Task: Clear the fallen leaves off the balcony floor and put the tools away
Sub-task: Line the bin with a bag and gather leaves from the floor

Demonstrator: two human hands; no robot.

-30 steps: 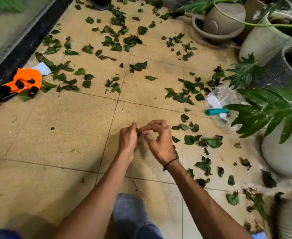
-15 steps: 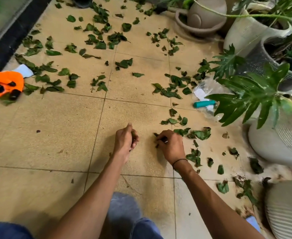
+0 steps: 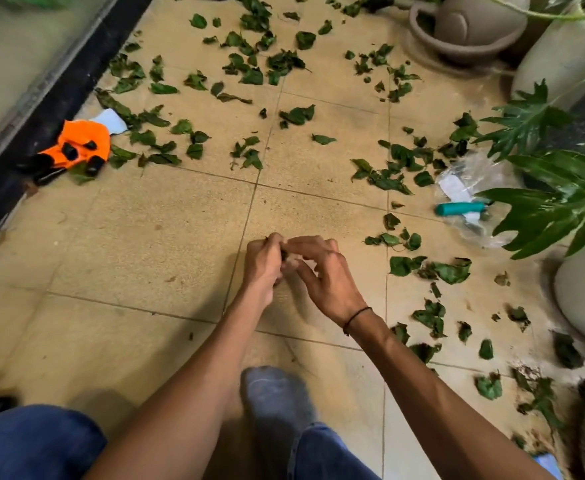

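Green fallen leaves (image 3: 381, 178) lie scattered over the tan tiled balcony floor (image 3: 166, 244), thick at the back and along the right side. My left hand (image 3: 261, 266) is curled around a small wad of gathered leaves, mostly hidden in the fist. My right hand (image 3: 322, 275) meets it just above the floor, fingertips pinching a dark bit of leaf against the left fist. An orange and black tool (image 3: 76, 147) lies by the left wall. A teal-handled tool (image 3: 457, 208) lies on a clear plastic bag (image 3: 471, 174) at the right.
Large pale plant pots (image 3: 582, 296) with broad green foliage (image 3: 557, 202) crowd the right side; a grey-brown pot in a saucer (image 3: 464, 32) stands at the back. A black threshold and glass door (image 3: 24, 98) run along the left. My grey-socked foot (image 3: 273, 396) is below the hands.
My right hand has lifted from the leaves at the right and come back to my left hand. The view has tilted back toward the left.
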